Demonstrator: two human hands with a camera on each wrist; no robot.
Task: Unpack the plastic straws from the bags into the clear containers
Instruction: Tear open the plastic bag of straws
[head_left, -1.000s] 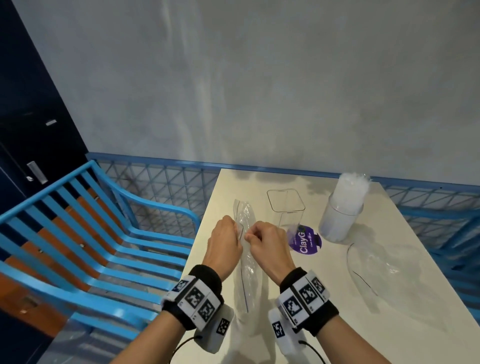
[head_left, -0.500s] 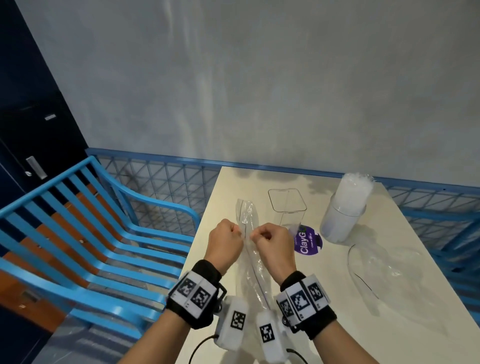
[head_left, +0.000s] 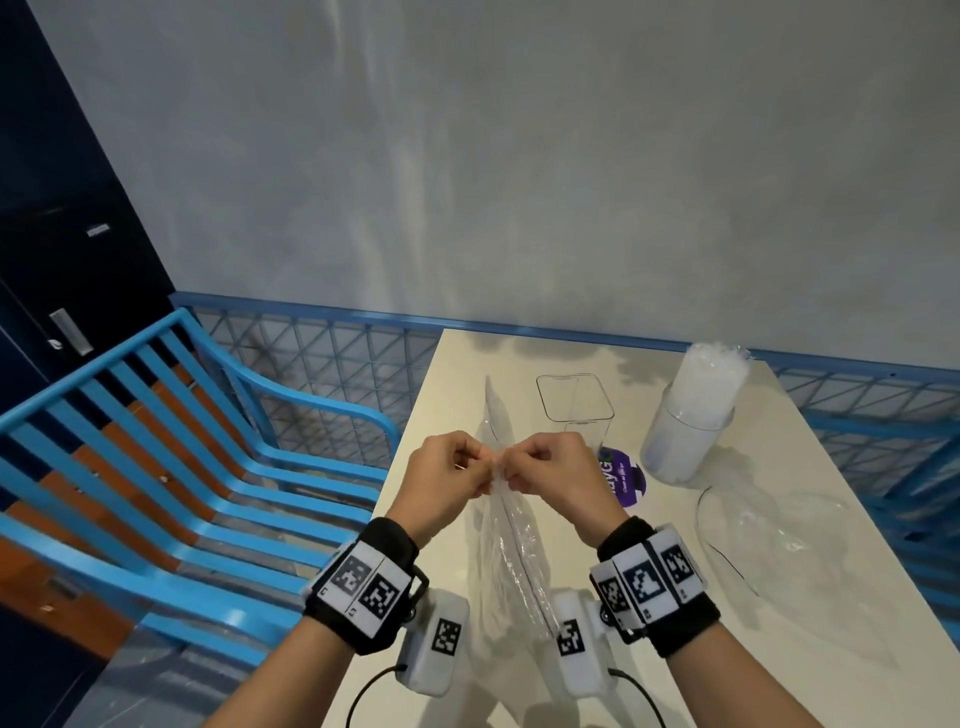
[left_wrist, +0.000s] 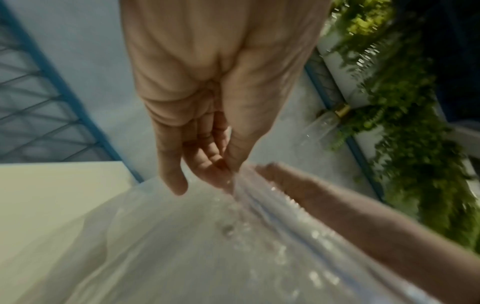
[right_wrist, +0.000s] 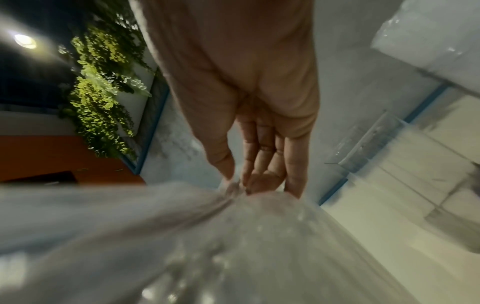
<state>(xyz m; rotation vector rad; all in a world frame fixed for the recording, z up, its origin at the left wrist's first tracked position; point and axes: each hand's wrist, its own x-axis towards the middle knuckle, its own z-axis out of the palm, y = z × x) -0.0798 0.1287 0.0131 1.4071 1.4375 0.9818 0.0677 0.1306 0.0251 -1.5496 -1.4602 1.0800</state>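
Soft dim even light, faint shadows; wrist views blurred, edges warped; head view sharp

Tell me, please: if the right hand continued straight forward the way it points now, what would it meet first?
Probably the empty square container, standing just beyond the right hand, which pinches the straw bag; depth is uncertain.

The left hand (head_left: 448, 483) and right hand (head_left: 551, 480) have been drawn together until their fingertips nearly meet; the bag of straws (head_left: 511, 551) has been lifted more upright between them. The wrists have been turned inward.
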